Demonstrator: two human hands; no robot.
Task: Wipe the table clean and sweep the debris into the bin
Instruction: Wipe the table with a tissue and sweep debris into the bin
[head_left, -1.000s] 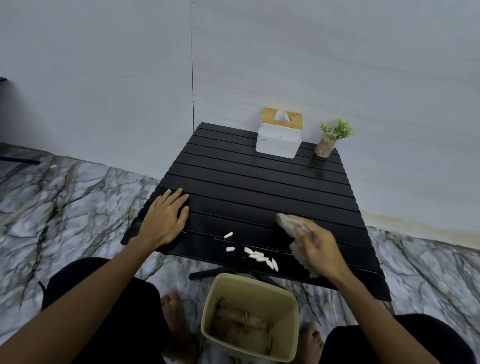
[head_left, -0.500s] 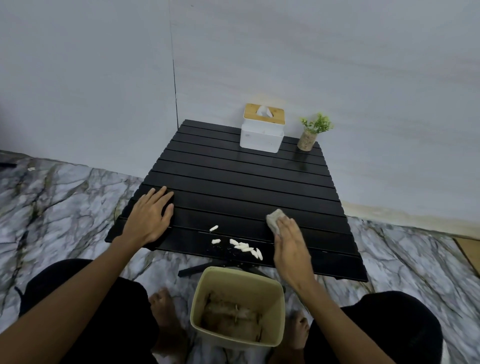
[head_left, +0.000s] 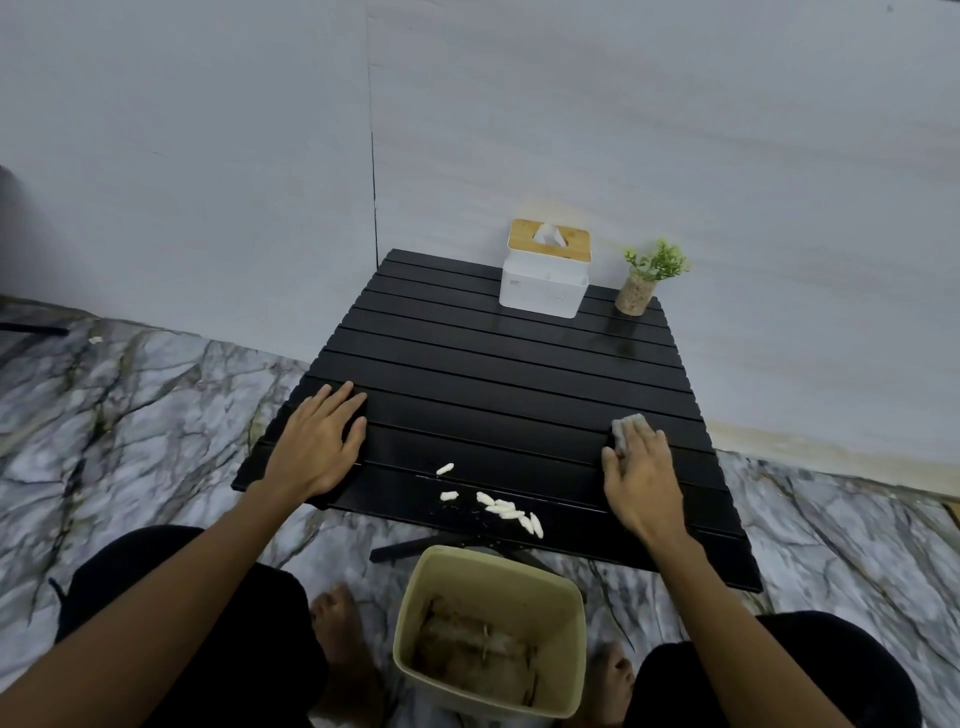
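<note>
A low black slatted table (head_left: 498, 374) stands before me. Several small white debris pieces (head_left: 501, 506) lie near its front edge, just above a beige bin (head_left: 485, 569) on the floor that holds brownish scraps. My right hand (head_left: 641, 480) presses flat on a grey cloth (head_left: 628, 427) at the table's right side, to the right of the debris. Resting flat on the front left corner is my left hand (head_left: 319, 447), fingers together and holding nothing.
A white tissue box with a wooden lid (head_left: 545, 275) and a small potted plant (head_left: 644, 280) stand at the table's far edge against the wall. Marble-patterned floor surrounds the table. My knees and bare feet flank the bin.
My right hand with the cloth has slid from beside the debris out to the right and farther back on the table. The left hand has stayed in place.
</note>
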